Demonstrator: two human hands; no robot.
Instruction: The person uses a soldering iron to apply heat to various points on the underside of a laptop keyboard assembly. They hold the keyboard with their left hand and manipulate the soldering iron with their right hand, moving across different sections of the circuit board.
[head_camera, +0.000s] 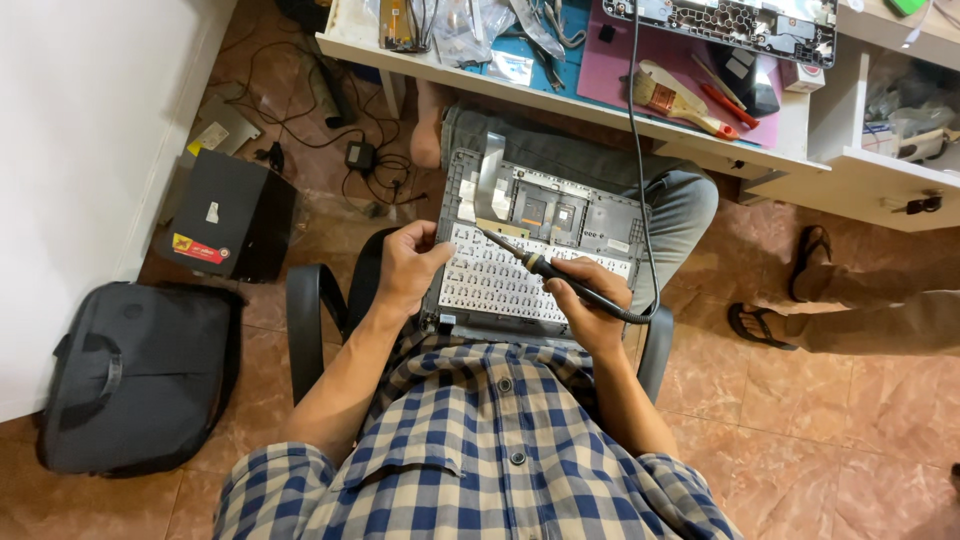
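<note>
Laptop keyboard panel (540, 255) sits underside-up on the person's lap, dead centre of view, just short of the bench (700, 135) edge at 12 o'clock. Left hand (408, 268) pins the panel's 9 o'clock edge, thumb on the white keyboard back, fingers wrapped round the rim. Right hand (592, 302) is closed pen-style on the soldering iron (545, 268), tip angled toward 10 o'clock and landing near the top-left of the white backing. Can't tell if the tip actually touches.

My read on doing it well: keep the left hand's grip firm and clear of the tip, brace the right wrist on the panel's lower edge, short contact only.

Watch-outs: iron cord (638, 170) runs up over the panel's 3 o'clock side to the bench and could drag the iron. Silver ribbon strip (490, 165) stands up at 11 o'clock, near the tip's path. Bench holds a brush (672, 100), red-handled tool (728, 105), another keyboard frame (735, 18). Floor: black box (225, 215) at 9, dark bag (135, 375) at 8, another person's sandalled feet (790, 290) at 3.
</note>
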